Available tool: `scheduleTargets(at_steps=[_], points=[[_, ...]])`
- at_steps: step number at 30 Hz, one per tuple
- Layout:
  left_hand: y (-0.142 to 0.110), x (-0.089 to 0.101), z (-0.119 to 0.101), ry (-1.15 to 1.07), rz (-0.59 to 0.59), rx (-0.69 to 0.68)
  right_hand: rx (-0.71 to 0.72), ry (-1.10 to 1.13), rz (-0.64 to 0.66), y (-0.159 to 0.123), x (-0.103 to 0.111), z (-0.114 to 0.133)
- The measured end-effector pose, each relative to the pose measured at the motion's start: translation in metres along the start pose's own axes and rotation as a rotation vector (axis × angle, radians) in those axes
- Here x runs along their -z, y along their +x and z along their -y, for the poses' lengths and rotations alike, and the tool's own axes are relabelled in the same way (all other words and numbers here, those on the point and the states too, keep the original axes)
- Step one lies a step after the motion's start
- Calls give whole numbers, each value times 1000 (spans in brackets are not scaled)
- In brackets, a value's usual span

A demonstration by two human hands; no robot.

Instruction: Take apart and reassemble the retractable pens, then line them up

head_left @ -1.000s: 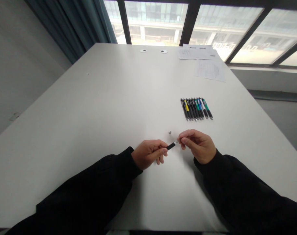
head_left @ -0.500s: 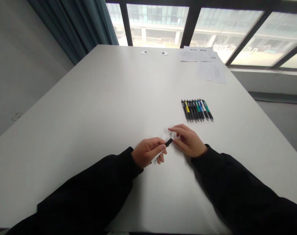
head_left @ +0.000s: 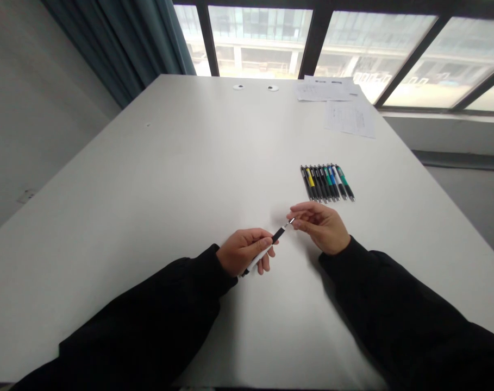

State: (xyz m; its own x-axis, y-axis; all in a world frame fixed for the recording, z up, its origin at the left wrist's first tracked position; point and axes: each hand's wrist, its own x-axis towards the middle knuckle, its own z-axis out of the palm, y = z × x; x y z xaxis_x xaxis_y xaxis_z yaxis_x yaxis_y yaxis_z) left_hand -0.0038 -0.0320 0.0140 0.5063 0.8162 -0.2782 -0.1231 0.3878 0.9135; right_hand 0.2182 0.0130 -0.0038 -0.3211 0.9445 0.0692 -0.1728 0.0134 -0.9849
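My left hand point(head_left: 247, 251) is closed around a white pen point(head_left: 260, 259) with a black grip, slanting up to the right. Past the grip a thin part of the pen sticks out toward my right hand point(head_left: 320, 225). The thumb and forefinger of that hand pinch a small silver pen tip point(head_left: 291, 220), close in line with the pen. Whether tip and pen still touch is too small to tell. Beyond my right hand lies a row of several pens point(head_left: 326, 183) side by side, with black, yellow, green, blue and white barrels.
White papers point(head_left: 348, 118) lie at the table's far right, near the window. Two small white ovals with dark spots, one of them an oval cable hole point(head_left: 273, 88), sit at the far edge. A blue curtain point(head_left: 149, 43) hangs at the far left of the white table point(head_left: 181, 163).
My right hand has shifted slightly up and right, and the silver tip now shows in its fingers. More of the white pen shows in my left hand, which has barely moved.
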Motion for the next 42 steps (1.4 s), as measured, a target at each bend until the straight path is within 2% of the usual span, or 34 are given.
scheduleTargets(at_steps=[6,20,26,29,33,35,39,42], points=[[0,-2,-1,18,2,1,-53,7,40,-3,-5,6],[0,-1,1,49,19,-4,-46,-83,52,-4,-8,17],[1,0,3,50,28,-7,-17,-138,142,-6,-10,20],[1,0,4,55,30,-10,19,-246,183,-7,-9,23],[-1,0,3,101,65,-7,72,-608,208,-7,-9,26],[-1,0,2,135,84,-5,92,-716,231,-7,-9,28],[0,0,1,179,83,-28,137,-678,302,-7,-7,31],[0,2,1,213,76,-35,98,-704,331,-8,-6,34]])
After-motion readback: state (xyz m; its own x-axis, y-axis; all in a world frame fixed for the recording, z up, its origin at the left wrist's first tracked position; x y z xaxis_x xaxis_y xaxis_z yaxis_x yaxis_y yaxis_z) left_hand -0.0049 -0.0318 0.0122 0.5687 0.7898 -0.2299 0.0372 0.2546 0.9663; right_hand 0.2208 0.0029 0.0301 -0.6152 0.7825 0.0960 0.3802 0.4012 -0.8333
